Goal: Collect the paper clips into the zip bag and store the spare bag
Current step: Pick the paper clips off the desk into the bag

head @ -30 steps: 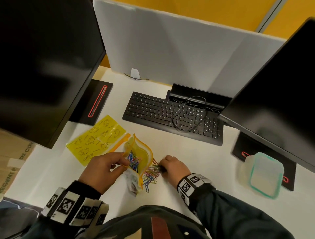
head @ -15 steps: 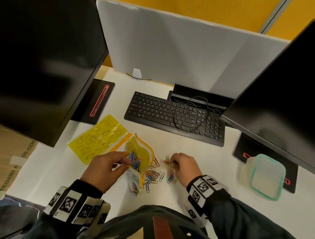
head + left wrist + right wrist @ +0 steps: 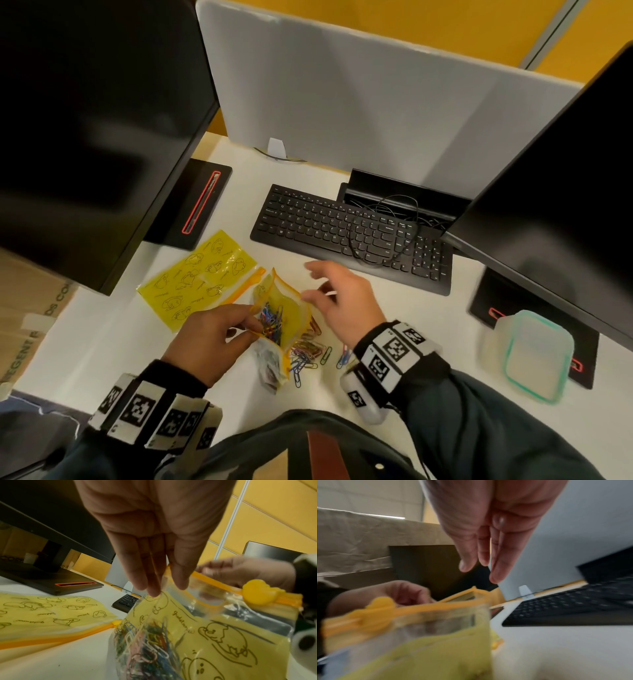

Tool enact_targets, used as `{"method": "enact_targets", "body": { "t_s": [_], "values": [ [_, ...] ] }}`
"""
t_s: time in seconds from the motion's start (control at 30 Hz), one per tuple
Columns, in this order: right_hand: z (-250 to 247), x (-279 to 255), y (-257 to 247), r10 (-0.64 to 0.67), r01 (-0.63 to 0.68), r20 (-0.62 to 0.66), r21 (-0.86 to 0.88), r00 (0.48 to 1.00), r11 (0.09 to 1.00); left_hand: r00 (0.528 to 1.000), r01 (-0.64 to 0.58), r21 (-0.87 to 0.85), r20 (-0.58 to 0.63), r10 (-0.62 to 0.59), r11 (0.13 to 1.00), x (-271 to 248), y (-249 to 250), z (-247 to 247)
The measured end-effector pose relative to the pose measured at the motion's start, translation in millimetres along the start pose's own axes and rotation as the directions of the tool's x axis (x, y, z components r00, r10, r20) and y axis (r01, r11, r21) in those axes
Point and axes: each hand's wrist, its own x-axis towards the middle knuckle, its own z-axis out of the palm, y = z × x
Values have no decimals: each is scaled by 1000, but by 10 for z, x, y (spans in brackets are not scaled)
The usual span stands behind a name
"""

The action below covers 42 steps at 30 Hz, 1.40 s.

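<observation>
A yellow zip bag (image 3: pixel 291 301) stands open on the white desk, with coloured paper clips (image 3: pixel 271 320) inside. My left hand (image 3: pixel 251 317) pinches the bag's near rim (image 3: pixel 164 588) between thumb and fingers. More loose paper clips (image 3: pixel 308 354) lie on the desk just right of the bag. My right hand (image 3: pixel 315 284) hovers above the bag's right rim with its fingers (image 3: pixel 496 566) straight, holding nothing. The spare yellow bag (image 3: pixel 195 277) lies flat to the left, with its zip edge beside the open bag.
A black keyboard (image 3: pixel 349 233) with a looped cable lies behind the bags. At the right stands a lidded plastic container (image 3: pixel 527 353) with a green rim. Two large monitors overhang left and right, and a black stand base (image 3: pixel 195 205) sits far left.
My right hand left the clip pile, slid right and spread a few clips, then lifted up beside the bag's mouth. The left hand kept its pinch on the rim.
</observation>
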Motion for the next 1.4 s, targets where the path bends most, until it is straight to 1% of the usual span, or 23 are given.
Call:
{"method": "enact_targets", "body": {
  "t_s": [0.03,0.07,0.13,0.2,0.27,0.33,0.43,0.53,0.57,0.6,0.63,0.67,0.7,0.73,0.8,0.9,0.97,1.03,1.07,1.13,1.2,1.27,1.4],
  "values": [
    [-35,4,124,60,-61,-20,-32,998,998,1000,1,-6,5,-1,1000,1,2,-3],
    [-60,-8,265,133,-132,4,-103,991,986,1000,0,-14,3,1,1000,3,4,-2],
    [-50,-86,547,294,-236,145,-324,945,916,1000,-2,-32,-4,2,999,12,2,4],
    [21,-213,746,412,-254,260,-478,874,841,1000,0,-36,-12,-1,999,22,-3,-4],
    [88,-296,820,439,-258,294,-495,849,830,1000,12,-50,-26,-14,999,26,-33,-23],
    [158,-277,811,402,-236,298,-466,866,853,998,32,-53,-44,-35,998,22,-71,-55],
    [282,-139,757,301,-160,279,-434,912,887,994,65,-50,-87,-70,997,21,-121,-113],
    [373,-64,674,149,-7,302,-424,942,906,989,79,-23,-125,-81,997,18,-126,-151],
    [410,-78,648,80,82,355,-418,931,905,988,81,-9,-129,-81,997,15,-129,-155],
    [460,-107,634,-1,203,436,-416,900,886,988,83,-1,-134,-82,997,8,-134,-157],
    [520,-151,650,-77,345,526,-433,847,833,987,85,3,-138,-84,996,1,-142,-159],
    [590,-208,696,-91,449,605,-473,791,758,987,86,10,-139,-84,996,-3,-150,-161],
    [646,-254,742,-42,487,648,-526,760,698,987,85,19,-138,-82,996,-2,-156,-162],
    [690,-288,797,-1,478,636,-580,772,660,987,85,23,-137,-81,996,2,-162,-162],
    [731,-295,865,53,424,592,-634,805,646,988,86,11,-131,-84,996,1,-175,-151],
    [684,-197,893,93,397,577,-661,812,637,988,91,2,-125,-90,996,-2,-186,-138],
    [621,-87,896,52,370,572,-594,818,715,987,88,6,-134,-87,996,4,-182,-136],
    [540,-27,866,94,318,562,-590,822,742,986,86,0,-141,-85,996,16,-178,-144],
    [529,-18,839,76,321,552,-585,831,745,985,86,-6,-146,-86,996,19,-180,-152],
    [588,-45,743,-15,415,597,-540,802,733,985,90,-5,-149,-90,996,17,-193,-168],
    [702,-84,652,-66,517,677,-491,733,701,984,95,14,-150,-92,995,13,-214,-183],
    [785,-55,615,-15,539,715,-513,699,668,983,97,23,-156,-92,995,11,-219,-196],
    [781,156,509,78,554,727,-584,682,593,985,92,44,-153,-84,995,12,-204,-199]
  ]
}}
